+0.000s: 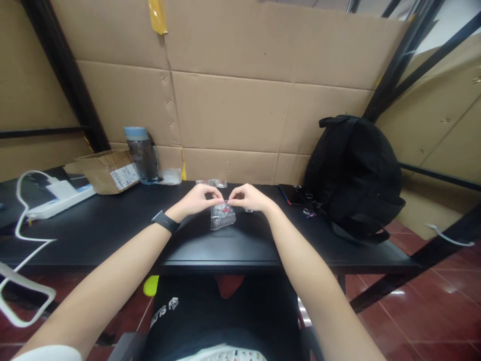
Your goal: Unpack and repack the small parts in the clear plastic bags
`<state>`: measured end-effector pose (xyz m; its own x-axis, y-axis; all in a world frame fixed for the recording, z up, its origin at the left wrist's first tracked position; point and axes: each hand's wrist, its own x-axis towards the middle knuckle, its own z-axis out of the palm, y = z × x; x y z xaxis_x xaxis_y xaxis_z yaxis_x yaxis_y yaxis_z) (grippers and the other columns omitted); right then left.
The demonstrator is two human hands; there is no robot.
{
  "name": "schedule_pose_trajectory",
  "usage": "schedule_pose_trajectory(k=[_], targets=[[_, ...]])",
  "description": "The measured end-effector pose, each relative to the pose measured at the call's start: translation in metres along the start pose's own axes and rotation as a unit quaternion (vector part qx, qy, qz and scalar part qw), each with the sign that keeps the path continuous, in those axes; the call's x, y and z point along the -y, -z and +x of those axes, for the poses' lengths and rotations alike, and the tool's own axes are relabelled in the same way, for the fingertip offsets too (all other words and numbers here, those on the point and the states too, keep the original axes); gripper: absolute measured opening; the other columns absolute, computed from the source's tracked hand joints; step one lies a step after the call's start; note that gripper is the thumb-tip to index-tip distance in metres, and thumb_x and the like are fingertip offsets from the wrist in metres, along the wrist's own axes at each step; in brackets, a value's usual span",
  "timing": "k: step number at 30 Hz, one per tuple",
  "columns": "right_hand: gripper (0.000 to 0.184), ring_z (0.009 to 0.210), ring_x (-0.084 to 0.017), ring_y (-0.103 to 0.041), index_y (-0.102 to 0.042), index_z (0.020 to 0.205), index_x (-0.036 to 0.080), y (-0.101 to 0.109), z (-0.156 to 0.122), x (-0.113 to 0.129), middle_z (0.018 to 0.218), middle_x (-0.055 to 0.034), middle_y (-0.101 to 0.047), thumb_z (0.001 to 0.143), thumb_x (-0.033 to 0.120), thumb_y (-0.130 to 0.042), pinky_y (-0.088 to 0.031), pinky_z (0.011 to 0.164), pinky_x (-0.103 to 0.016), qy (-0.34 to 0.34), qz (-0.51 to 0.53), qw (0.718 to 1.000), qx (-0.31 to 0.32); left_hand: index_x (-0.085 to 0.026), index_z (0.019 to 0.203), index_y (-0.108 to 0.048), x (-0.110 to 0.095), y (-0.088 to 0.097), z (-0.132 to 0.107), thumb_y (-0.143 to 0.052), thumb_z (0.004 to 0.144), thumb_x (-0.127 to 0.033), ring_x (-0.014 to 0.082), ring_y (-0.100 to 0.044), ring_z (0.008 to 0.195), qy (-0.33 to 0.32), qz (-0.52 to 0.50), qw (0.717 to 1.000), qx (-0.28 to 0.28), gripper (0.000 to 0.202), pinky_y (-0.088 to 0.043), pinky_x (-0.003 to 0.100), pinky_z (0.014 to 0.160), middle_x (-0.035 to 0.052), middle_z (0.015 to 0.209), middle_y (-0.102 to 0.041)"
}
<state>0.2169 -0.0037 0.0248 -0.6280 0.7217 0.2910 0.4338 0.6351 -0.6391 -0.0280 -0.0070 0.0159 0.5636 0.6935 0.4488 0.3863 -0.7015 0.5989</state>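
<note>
A small clear plastic bag with something grey and red inside hangs between my hands above the black table. My left hand, with a dark watch on its wrist, pinches the bag's upper edge. From the other side my right hand pinches the same edge, fingertips close to those of the left. Just behind them on the table lies another clear packet with red marks. A small shiny item shows partly under my right hand; its kind is hard to make out.
On the left stand a blue-lidded bottle, an open cardboard box and a white power strip with a cable. A black backpack sits at the right, near a dark phone-like slab and keyring. Cardboard walls enclose the table.
</note>
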Motion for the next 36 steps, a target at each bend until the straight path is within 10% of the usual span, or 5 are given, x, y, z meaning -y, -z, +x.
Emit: schedule_pose_trajectory(k=[13, 36], targets=[[0.031, 0.061, -0.012, -0.056, -0.073, 0.084, 0.013, 0.017, -0.010, 0.001, 0.068, -0.0012, -0.066, 0.079, 0.044, -0.074, -0.044, 0.059, -0.023, -0.030, 0.062, 0.997, 0.018, -0.018, 0.108, -0.071, 0.005, -0.016, -0.003, -0.074, 0.083, -0.040, 0.0204, -0.071, 0.091, -0.004, -0.050, 0.991, 0.122, 0.033, -0.053, 0.033, 0.089, 0.0076, 0.100, -0.076], [0.039, 0.068, -0.018, -0.067, -0.073, 0.088, 0.016, 0.029, -0.016, 0.005, 0.074, -0.0043, -0.073, 0.069, 0.048, -0.084, -0.053, 0.069, -0.029, -0.003, 0.107, 0.987, -0.124, -0.016, 0.096, -0.072, 0.000, -0.017, 0.000, -0.076, 0.081, -0.048, 0.0203, -0.070, 0.078, 0.059, -0.160, 0.985, -0.004, 0.036, -0.056, 0.035, 0.079, 0.0073, 0.085, -0.076]])
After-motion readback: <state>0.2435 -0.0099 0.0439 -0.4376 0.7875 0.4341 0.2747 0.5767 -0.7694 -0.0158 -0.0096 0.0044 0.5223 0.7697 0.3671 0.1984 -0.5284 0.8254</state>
